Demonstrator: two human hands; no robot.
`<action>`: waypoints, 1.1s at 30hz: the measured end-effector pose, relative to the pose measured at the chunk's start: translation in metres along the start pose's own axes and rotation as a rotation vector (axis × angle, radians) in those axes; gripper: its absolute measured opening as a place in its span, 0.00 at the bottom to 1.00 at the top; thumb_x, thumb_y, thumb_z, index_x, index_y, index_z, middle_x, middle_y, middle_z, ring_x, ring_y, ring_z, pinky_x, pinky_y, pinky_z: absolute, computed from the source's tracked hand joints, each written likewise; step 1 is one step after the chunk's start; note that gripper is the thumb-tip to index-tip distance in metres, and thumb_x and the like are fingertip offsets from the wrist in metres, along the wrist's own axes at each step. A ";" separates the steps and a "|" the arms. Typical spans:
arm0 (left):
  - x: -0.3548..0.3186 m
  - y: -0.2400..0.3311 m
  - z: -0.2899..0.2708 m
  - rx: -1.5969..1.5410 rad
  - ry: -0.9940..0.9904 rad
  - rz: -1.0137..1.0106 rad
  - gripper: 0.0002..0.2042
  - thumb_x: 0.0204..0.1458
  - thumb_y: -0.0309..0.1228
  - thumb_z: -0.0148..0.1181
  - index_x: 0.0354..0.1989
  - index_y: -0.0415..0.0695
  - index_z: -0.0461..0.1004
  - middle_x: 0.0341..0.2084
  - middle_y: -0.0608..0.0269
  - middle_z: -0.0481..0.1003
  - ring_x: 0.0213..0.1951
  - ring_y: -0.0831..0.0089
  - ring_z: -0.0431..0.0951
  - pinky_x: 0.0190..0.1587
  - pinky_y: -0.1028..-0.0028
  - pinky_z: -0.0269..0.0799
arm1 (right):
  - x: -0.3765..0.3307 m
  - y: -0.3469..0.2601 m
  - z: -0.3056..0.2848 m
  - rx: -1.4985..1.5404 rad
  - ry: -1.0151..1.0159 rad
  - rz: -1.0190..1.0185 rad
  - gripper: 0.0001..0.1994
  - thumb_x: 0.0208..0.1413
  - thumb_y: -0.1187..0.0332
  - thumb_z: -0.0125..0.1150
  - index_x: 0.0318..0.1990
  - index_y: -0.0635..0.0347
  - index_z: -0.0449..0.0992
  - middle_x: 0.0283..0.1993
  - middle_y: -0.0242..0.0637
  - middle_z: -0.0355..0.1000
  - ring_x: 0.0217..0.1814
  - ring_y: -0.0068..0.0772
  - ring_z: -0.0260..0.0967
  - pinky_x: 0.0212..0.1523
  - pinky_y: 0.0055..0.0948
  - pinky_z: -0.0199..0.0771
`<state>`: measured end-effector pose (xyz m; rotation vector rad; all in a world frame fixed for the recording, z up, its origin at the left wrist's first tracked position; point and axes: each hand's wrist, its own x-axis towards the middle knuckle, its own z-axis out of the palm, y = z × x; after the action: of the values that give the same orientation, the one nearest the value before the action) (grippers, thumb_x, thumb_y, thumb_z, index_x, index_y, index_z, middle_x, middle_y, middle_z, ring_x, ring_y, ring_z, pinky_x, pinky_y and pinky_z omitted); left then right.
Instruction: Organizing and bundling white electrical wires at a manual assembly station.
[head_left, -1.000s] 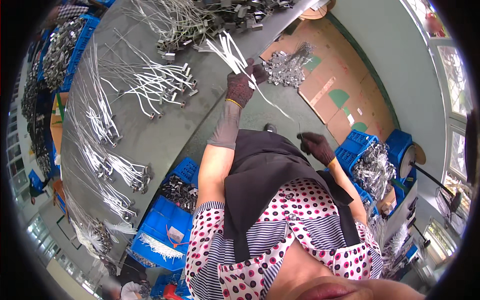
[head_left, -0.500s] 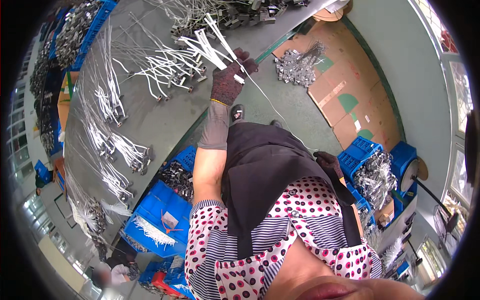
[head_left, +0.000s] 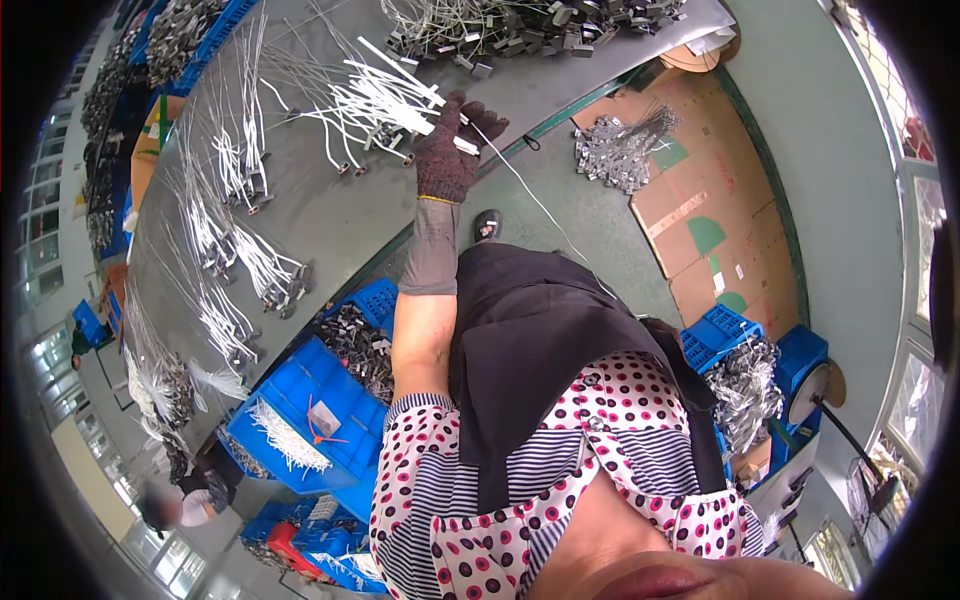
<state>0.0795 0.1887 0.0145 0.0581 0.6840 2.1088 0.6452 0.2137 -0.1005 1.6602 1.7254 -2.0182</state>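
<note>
My left hand [head_left: 452,152], in a dark red-black knit glove and grey sleeve, is closed around a bundle of white tubes [head_left: 395,108] above the metal table. A small white piece [head_left: 465,146] shows by its fingers. From this hand a thin white wire [head_left: 545,210] runs down to the right, across the black apron, until its end passes out of sight. Only a sliver of dark glove, my right hand [head_left: 656,325], shows at the apron's right edge; its fingers are hidden.
Bundles of white-sleeved wires [head_left: 265,270] lie along the metal table [head_left: 330,225]. A pile of metal parts [head_left: 560,25] is at its far end. Blue bins [head_left: 300,375] stand left of me, with more crates [head_left: 720,335] at right. Wired parts [head_left: 625,150] lie on floor cardboard [head_left: 690,210].
My left hand has moved slightly down and left with the tubes, relative to the table's far pile. My right hand has slipped mostly behind the apron.
</note>
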 end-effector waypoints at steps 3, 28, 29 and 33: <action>-0.002 0.004 0.000 0.020 0.067 0.038 0.13 0.62 0.36 0.57 0.49 0.42 0.70 0.34 0.55 0.78 0.38 0.56 0.81 0.49 0.42 0.78 | 0.001 -0.018 0.002 -0.146 -0.007 -0.044 0.18 0.50 0.74 0.61 0.49 0.69 0.77 0.40 0.40 0.78 0.42 0.32 0.75 0.47 0.32 0.75; -0.029 -0.011 -0.009 0.336 0.030 -0.009 0.16 0.63 0.38 0.55 0.52 0.42 0.68 0.28 0.54 0.76 0.32 0.58 0.80 0.33 0.53 0.80 | 0.091 -0.298 0.172 -0.254 -0.331 -0.771 0.13 0.63 0.65 0.56 0.47 0.65 0.79 0.24 0.29 0.69 0.22 0.18 0.64 0.22 0.23 0.65; -0.026 -0.006 -0.015 0.263 0.115 -0.029 0.15 0.62 0.35 0.57 0.51 0.39 0.68 0.24 0.60 0.71 0.25 0.66 0.74 0.27 0.58 0.75 | 0.087 -0.303 0.170 -0.189 -0.369 -0.639 0.12 0.62 0.66 0.57 0.45 0.65 0.79 0.24 0.29 0.70 0.22 0.18 0.64 0.22 0.22 0.64; -0.035 0.009 0.004 0.322 0.176 -0.003 0.14 0.58 0.30 0.61 0.48 0.35 0.70 0.22 0.59 0.73 0.23 0.67 0.74 0.27 0.61 0.75 | 0.078 -0.311 0.160 0.278 -0.653 0.027 0.09 0.58 0.69 0.58 0.40 0.65 0.78 0.25 0.30 0.70 0.24 0.20 0.65 0.23 0.25 0.65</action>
<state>0.0943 0.1594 0.0294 0.0489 1.1242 1.9981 0.3191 0.2666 0.0382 0.8753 1.2299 -2.4842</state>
